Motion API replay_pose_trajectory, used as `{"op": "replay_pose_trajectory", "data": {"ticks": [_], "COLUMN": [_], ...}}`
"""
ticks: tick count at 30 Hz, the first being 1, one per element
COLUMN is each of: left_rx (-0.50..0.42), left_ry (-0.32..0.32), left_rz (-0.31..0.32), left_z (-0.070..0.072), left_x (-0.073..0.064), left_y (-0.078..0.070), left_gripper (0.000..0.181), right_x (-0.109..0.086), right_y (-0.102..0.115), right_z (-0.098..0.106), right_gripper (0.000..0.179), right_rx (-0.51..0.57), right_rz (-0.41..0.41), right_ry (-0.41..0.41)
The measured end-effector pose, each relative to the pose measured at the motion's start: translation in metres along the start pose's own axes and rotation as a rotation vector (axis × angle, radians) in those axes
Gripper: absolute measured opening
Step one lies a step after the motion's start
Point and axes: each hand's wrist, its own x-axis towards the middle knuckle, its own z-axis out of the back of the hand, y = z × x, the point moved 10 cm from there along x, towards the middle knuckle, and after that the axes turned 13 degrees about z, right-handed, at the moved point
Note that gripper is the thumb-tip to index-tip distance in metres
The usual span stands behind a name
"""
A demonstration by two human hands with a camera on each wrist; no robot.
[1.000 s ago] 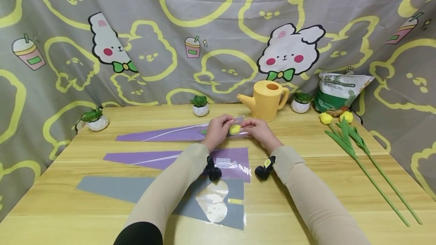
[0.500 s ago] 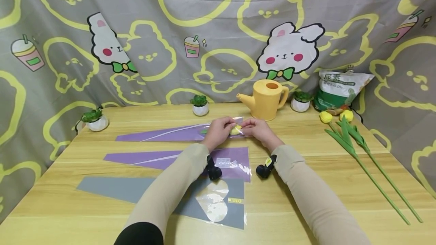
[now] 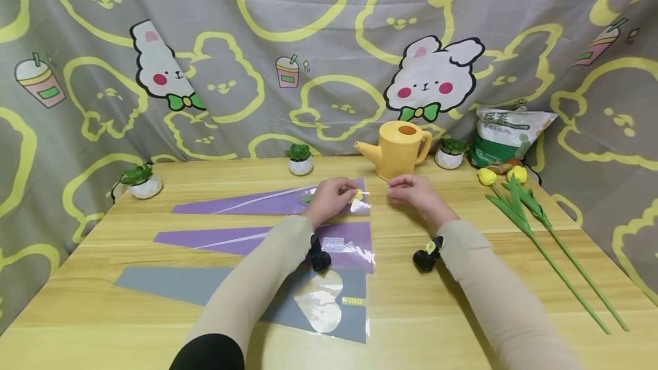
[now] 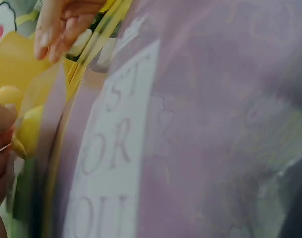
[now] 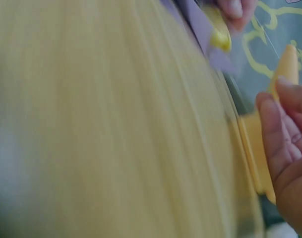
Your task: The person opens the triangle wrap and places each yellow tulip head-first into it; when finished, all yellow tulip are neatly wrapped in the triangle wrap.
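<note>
At the back of the table, my left hand [image 3: 328, 200] curls its fingers around a yellow tulip [image 3: 358, 193] at the wide end of a purple flower-wrapping sleeve [image 3: 257, 201]. The tulip's green leaf shows through the clear film left of the hand. In the left wrist view, fingers [image 4: 2, 121] meet the yellow bloom [image 4: 28, 131], with clear film beside it. Right of the sleeve, my right hand [image 3: 418, 196] is raised, apart from it, in front of the watering can [image 3: 398, 150]. Its fingers [image 5: 274, 134] are loosely bent near the thumb, and nothing shows between them.
Nearer the front lie a second purple sleeve [image 3: 221, 238] and a grey sleeve [image 3: 169, 283] with a heart window. Two tulips [image 3: 540, 221] lie at right. Along the back stand potted succulents [image 3: 300, 161] and a white-green bag [image 3: 506, 136].
My right hand has let go of the sleeve's end by the bloom and moved right. My left hand stays at the tulip. The film now lies flatter over the bloom.
</note>
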Motion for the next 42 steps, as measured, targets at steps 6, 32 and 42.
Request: {"op": "replay_pose_trajectory", "data": {"ticks": [6,32,42], "left_rx": [0.074,0.023,0.109], "left_ry": [-0.013,0.366,0.425], "left_rz": [-0.122,-0.106,-0.155], "left_z": [0.016,0.014,0.006], "left_x": [-0.007,-0.079,-0.095], "left_y": [-0.026,-0.023,-0.010], "left_gripper": [0.018,0.022,0.025], "right_x": [-0.012,-0.124,-0.142], "right_y": [0.019,0.032,0.020], "right_z": [0.038,0.201,0.210], "right_gripper": [0.041,0.048,0.047], "right_rx": [-0.157,-0.687,-0.718], "right_rz": [0.070,-0.046,-0.083], "right_ry": [0.018,-0.038,0.017]}}
